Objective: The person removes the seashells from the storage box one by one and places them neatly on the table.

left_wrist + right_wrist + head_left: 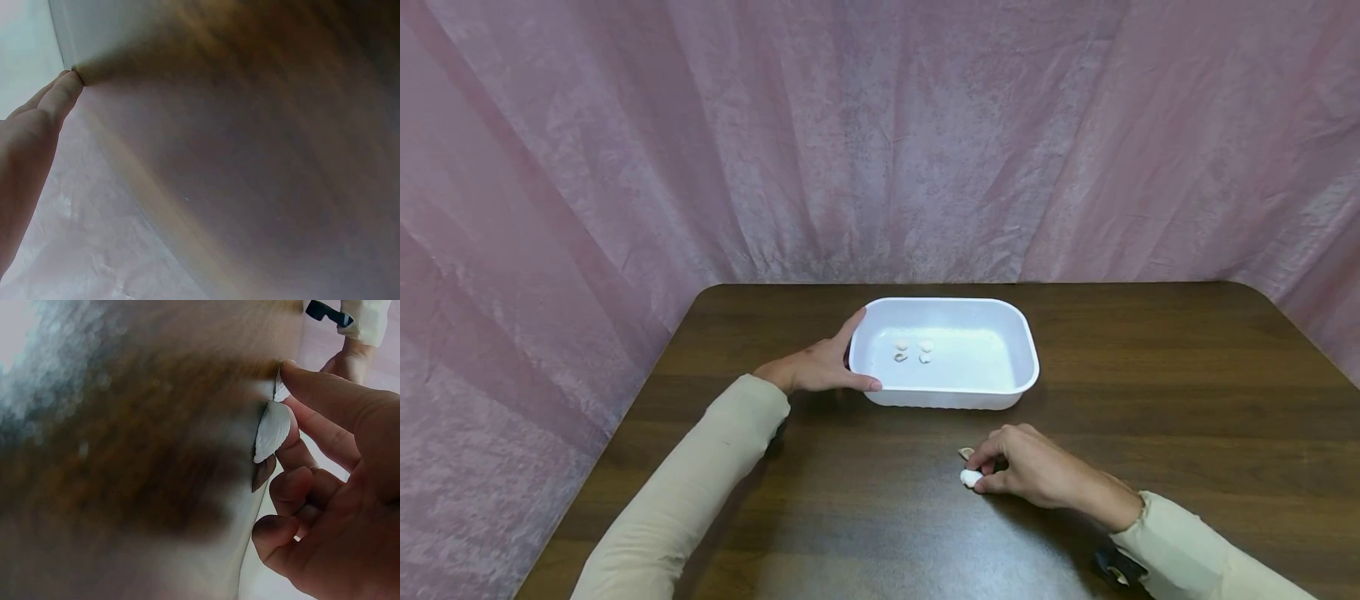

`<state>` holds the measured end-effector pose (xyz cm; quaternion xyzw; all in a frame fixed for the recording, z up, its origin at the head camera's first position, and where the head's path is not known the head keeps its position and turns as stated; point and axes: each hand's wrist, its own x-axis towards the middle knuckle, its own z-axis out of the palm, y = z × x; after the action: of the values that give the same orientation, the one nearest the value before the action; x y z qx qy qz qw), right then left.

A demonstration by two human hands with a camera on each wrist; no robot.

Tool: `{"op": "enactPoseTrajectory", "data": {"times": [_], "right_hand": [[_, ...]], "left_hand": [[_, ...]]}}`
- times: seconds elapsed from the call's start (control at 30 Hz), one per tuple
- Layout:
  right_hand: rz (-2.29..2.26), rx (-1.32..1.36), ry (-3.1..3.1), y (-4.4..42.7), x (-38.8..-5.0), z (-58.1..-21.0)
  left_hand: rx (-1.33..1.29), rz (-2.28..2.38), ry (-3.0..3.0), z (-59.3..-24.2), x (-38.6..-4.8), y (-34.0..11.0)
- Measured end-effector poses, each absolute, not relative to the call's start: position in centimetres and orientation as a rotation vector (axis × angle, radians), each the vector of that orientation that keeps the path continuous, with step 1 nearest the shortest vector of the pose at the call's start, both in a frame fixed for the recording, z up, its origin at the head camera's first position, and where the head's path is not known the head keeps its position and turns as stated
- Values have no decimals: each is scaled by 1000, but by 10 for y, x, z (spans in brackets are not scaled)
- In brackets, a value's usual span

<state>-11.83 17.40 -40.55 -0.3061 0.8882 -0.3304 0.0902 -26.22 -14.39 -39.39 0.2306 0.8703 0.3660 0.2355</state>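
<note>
In the head view, the left hand (pixel 820 362) grips the left end of a white tray (pixel 947 400), thumb on its front rim, fingers by the back left corner. Several small shells (pixel 925 358) lie inside, in its left half. The right hand (pixel 1045 471) is low over the table in front of the tray, thumb and fingertips around a white shell (pixel 970 478). Just behind lies a brownish shell (pixel 966 453). The right wrist view shows the larger white shell (pixel 273 432), a second white piece (pixel 280 389) by the thumb tip and the brown shell (pixel 264 474).
The dark wooden table (pixel 1165 358) extends to both sides of the tray. Pink curtains (pixel 887 142) hang behind the table and along its left side. A black band (pixel 1118 567) is on the right wrist, by the sleeve.
</note>
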Motion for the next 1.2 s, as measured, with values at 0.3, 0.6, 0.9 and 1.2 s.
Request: {"op": "enactPoseTrajectory", "data": {"times": [0.3, 0.6, 0.9, 1.2], "right_hand": [[-959, -926, 2658, 175, -119, -406], [-961, -919, 2647, 175, -119, -405], [-980, -918, 2663, 174, -118, -397], [-1138, -834, 2614, 185, -132, -349]], "left_hand": [[645, 998, 2414, -394, -263, -144], [636, 999, 2413, -396, -263, -145], [644, 988, 2422, -395, -263, -144], [650, 997, 2417, -397, -264, -144]]}}
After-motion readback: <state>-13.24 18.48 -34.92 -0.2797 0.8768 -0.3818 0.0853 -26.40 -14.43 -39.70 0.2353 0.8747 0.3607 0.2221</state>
